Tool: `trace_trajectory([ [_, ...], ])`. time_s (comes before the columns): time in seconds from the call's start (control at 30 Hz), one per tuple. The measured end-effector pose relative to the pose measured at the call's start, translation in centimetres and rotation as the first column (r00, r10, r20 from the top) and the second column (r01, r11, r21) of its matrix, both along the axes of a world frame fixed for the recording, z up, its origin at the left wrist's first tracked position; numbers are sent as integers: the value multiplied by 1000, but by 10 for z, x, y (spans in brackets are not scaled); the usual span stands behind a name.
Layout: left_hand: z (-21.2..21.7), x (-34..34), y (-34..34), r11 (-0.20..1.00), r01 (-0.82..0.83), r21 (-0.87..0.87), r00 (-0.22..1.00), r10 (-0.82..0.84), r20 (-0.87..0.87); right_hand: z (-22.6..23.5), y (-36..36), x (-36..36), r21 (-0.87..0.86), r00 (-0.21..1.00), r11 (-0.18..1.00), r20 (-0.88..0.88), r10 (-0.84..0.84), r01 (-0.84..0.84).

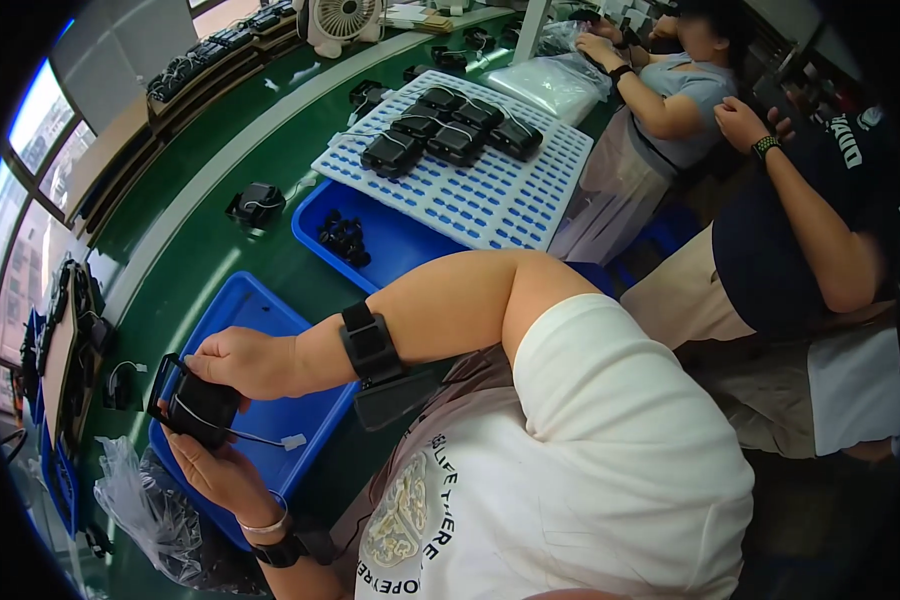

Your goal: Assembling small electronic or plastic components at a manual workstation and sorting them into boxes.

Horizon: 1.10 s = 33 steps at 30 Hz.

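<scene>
**Both hands closed on a black device over a blue tray**

At nine o'clock, along the left rim, a rack of dark cabled parts (65, 330) stands on the green work surface (200, 250), with a small black piece (120, 385) just beside it. At about seven o'clock a crumpled clear plastic bag (145, 515) lies against the near blue tray (245, 310).

Over that tray sits the black device (198, 408), a boxy unit with a thin cable ending in a white tag (292, 441). The left hand (215, 470) cups it from below, fingers curled round its underside, a bracelet and a dark watch on the wrist. The right hand (245, 362) presses down on it from above, fingers bent over the top edge; a black wrist strap (370, 343) sits on that forearm.

Toward twelve o'clock, a second blue tray (390, 245) holds a cluster of small black parts (344, 238). A white perforated panel (490, 190) overlaps it, carrying several black units (455, 130). A small fan (340, 20) stands at the top edge.

From one to three o'clock, two other people sit at the bench, their hands raised well apart from the device.
</scene>
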<state>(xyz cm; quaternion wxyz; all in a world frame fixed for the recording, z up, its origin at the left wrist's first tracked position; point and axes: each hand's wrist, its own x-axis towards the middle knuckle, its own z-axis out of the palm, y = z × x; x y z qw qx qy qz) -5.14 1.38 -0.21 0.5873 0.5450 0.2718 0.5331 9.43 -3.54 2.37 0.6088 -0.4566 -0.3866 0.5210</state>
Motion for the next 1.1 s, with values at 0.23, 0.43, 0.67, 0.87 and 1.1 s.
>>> trace_trajectory([
  [0.23, -4, -10, 5, 998, 65, 2, 993, -65, -103, -3, 6, -2, -27, 999, 1000, -38, 10, -11],
  [0.43, -4, -17, 9, 997, 56, 56, 989, -48, -140, -5, 19, -3, -30, 999, 999, -21, 39, -40],
  [0.67, 6, 0, 1, 983, 128, 131, 969, -96, -227, -17, 69, 39, -7, 994, 994, -28, -107, 107],
  [0.87, 5, -9, -18, 588, 662, 465, 559, 26, -829, -27, 160, 122, -137, 901, 912, 268, -341, 386],
  [1.1, -3, -18, -21, 422, 852, 309, 363, -51, -930, -67, 218, 134, -324, 880, 859, 399, -257, 397],
])
